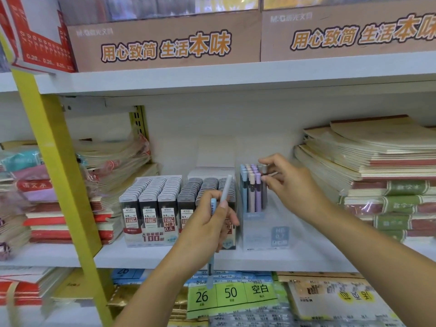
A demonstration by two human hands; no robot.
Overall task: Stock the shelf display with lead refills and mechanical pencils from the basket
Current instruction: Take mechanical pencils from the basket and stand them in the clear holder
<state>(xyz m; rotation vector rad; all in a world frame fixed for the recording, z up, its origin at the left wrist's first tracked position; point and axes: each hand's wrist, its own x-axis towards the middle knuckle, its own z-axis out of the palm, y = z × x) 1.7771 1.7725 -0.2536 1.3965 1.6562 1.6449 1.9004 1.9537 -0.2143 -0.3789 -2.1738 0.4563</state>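
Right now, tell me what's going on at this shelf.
A person is stocking the white shelf. Their right hand pinches a grey-capped mechanical pencil at the right side of the clear plastic display box of pastel pencils. Their left hand grips spare pale blue and grey pencils in front of the dark lead refill cases, whose trays look full.

Bright, even and soft from above, with only faint shadow under the upper shelf board point(212, 77). Bends straight lines toward the edges, bowing the yellow upright point(59, 166) and the notebook stacks point(377, 161). Smears the pencil point(225, 190) in the left hand point(203, 232) with motion blur and softens the top strip, perhaps through glare on plastic wrap point(153, 5).
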